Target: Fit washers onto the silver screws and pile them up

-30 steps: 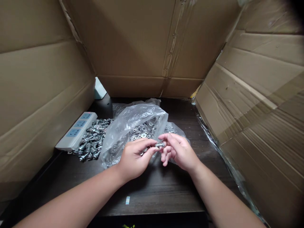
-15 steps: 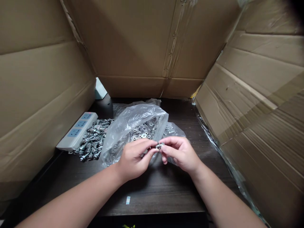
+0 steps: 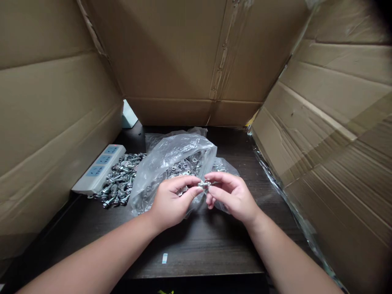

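My left hand point(image 3: 170, 202) and my right hand point(image 3: 234, 196) meet over the dark table, both pinching a small silver bolt point(image 3: 203, 185) between thumb and fingertips. Which part of the bolt each hand pinches is too small to tell. Right behind the hands lies a clear plastic bag point(image 3: 171, 161) with several washers and small metal parts inside. A second, smaller clear bag point(image 3: 222, 165) shows behind my right hand.
A loose heap of assembled silver bolts point(image 3: 119, 185) lies at the left, beside a white power strip point(image 3: 99, 167). Cardboard walls point(image 3: 190, 61) close in the table point(image 3: 196, 245) on the left, back and right. A small white label point(image 3: 164, 258) sticks near the front edge.
My right hand's fingers closed in onto the bolt, then both hands rose slightly toward the bag while the fingers shifted on the bolt.
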Available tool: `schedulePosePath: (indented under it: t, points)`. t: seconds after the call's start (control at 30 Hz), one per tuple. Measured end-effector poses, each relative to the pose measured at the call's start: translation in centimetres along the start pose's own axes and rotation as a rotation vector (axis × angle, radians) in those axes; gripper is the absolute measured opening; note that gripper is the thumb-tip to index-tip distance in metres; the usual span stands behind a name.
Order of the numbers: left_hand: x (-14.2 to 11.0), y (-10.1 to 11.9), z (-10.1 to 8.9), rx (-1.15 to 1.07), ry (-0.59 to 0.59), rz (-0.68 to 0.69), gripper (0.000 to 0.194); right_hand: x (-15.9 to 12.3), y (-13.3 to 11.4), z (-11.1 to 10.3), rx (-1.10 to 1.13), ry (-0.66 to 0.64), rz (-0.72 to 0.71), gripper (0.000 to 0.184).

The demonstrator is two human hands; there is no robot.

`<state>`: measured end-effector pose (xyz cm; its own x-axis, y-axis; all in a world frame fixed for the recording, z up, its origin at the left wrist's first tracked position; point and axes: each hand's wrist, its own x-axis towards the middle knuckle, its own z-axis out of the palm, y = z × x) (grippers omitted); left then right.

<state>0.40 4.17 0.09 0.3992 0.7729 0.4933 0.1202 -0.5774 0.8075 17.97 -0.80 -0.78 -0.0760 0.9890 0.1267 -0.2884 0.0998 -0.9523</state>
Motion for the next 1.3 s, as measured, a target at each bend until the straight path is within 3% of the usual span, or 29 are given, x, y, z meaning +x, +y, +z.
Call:
schedulePosePath:
  t: [0.1,0.17,0.4,0.5,0.63,0.8,0.9,1.0,1.3]
  points:
    - [0.02,-0.07,0.07,-0.081,-0.012,-0.084,0.008,-0.18,0.11,0.08,-0.070,0.011,-0.035,0.023]
    - [0.02,-0.11,0.06,-0.072,-0.016,-0.052,0.007,-0.18,0.14,0.11,-0.088,0.030,-0.015,0.020]
    - [-0.12,-0.42,-0.32,0.123,-0.075,0.377,0.015,0.05,0.06,-0.14,-0.053,-0.047,0.111,0.024]
    - [-0.16,-0.64,-0.35,0.143,-0.087,0.459,0.021,0.20,0.39,-0.21,-0.010,-0.059,0.198,0.035]
    - [-0.09,-0.66,-0.17,0.131,-0.069,0.394,0.016,0.42,0.55,-0.10,-0.027,-0.019,0.232,0.050]
    - [-0.02,-0.39,0.11,0.070,-0.002,0.108,0.005,0.22,-0.05,0.09,0.054,0.023,0.122,0.031]
    - [-0.08,-0.31,0.15,0.014,0.011,0.024,0.005,-0.03,-0.16,0.22,0.071,-0.013,0.062,0.033]
    - [-0.09,-0.29,0.12,0.034,0.009,0.059,0.005,-0.10,-0.04,0.37,0.037,0.006,0.067,0.026]
    - [0.03,-0.58,-0.19,0.120,-0.059,0.364,0.013,0.12,0.11,-0.13,-0.018,-0.024,0.100,0.019]
